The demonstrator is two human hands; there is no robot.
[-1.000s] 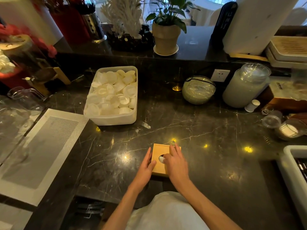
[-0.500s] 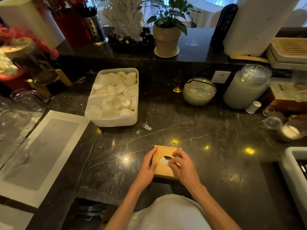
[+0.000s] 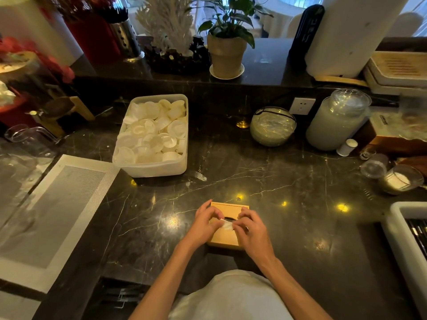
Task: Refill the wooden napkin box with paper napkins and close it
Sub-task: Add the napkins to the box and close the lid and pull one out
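The light wooden napkin box [image 3: 231, 209] sits on the dark marble counter near its front edge, lid on, with a dark oval slot in the top. A small white piece of napkin [image 3: 227, 225] sticks up out of that slot. My left hand [image 3: 203, 225] pinches the napkin from the left. My right hand [image 3: 250, 229] pinches it from the right and covers the box's right side. The rest of the napkins are hidden inside the box.
A white plastic tub [image 3: 151, 168] of round white lids stands at the back left. A grey placemat [image 3: 46, 211] lies left. A glass bowl [image 3: 272, 125], a large jar [image 3: 335, 121] and small cups stand back right. A white bin [image 3: 399, 229] sits at the right edge.
My left hand moved from the box's left side onto its top. Both hands now pinch a napkin tip that has come up out of the slot.
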